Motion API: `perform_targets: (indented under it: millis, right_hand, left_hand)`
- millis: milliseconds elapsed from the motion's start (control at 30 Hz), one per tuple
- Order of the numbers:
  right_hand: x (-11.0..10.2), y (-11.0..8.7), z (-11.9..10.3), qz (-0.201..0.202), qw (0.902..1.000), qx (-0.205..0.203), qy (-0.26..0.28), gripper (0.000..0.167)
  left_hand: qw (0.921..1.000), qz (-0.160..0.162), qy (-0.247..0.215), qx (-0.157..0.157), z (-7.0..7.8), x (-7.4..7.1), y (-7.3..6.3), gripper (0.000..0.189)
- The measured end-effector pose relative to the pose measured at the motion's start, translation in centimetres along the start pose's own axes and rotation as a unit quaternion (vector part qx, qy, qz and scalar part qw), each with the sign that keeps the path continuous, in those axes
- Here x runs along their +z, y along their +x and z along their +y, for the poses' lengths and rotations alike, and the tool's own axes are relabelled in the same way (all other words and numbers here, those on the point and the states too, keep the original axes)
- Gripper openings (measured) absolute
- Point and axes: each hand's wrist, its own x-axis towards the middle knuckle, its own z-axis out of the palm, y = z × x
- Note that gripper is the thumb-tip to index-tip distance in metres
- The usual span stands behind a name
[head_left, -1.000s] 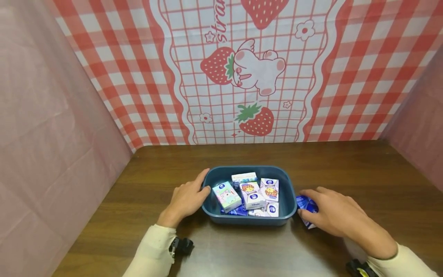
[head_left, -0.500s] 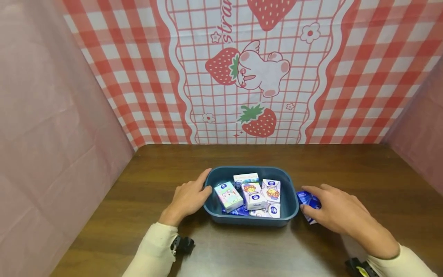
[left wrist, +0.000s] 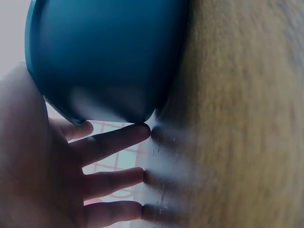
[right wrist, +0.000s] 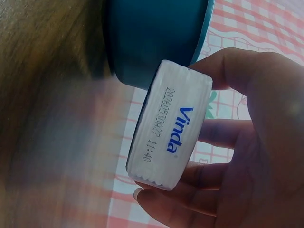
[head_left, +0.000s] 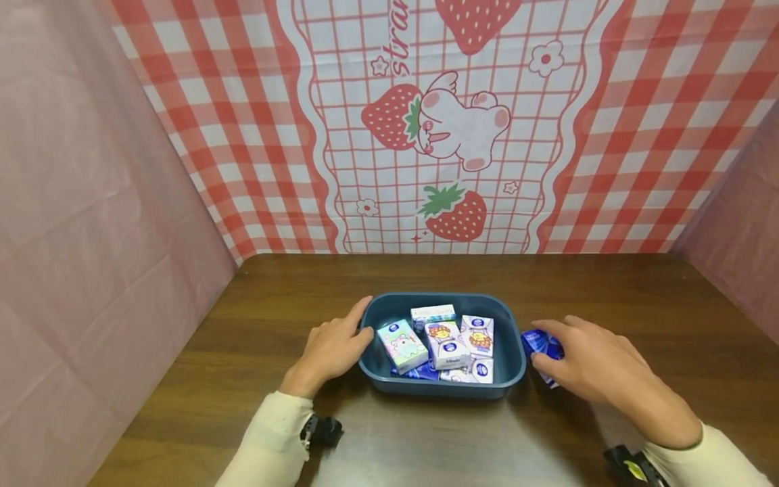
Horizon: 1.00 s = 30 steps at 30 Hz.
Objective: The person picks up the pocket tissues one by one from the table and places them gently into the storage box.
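My left hand [head_left: 327, 350] touches the left end of a dark blue-green plastic bin [head_left: 438, 390], its fingers spread and fairly straight. Against the bin's outer wall [left wrist: 104, 52], the left wrist view shows one fingertip touching. Just beyond the bin's right end, my right hand [head_left: 599, 362] pinches a blue pack of tissues [head_left: 541, 345] between thumb and fingers. The white end of that tissue pack [right wrist: 168, 126], printed "Vinda", faces the right wrist camera and is tilted. Inside the bin lie several tissue packs, among them a pastel one [head_left: 402, 346] and a white one with a cartoon [head_left: 447, 345].
The bin stands on a brown wooden table [head_left: 292, 284]. Behind the table hangs a red-and-white checked cloth [head_left: 243, 135] with strawberry prints. Pinkish cloth walls [head_left: 91, 237] close off both sides.
My right hand has shifted slightly upward in the view with the blue tissue pack, whose lower end is now higher. The left hand keeps its place at the bin; the head view has shifted a little.
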Motion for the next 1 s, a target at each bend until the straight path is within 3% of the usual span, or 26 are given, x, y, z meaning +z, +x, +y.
perform_targets:
  millis: [633,1000]
  right_hand:
    - [-0.4,0.06,0.42,0.006,0.9998,0.01,0.014,0.067]
    - [-0.67,0.2,0.25,0.016,0.9996,0.01,0.022,0.07]
  left_hand:
    - [0.9997,0.015,0.009,0.015,-0.11,-0.04,0.15,0.061]
    - [0.9999,0.005,-0.001,0.013,-0.21,-0.03,0.05,0.061]
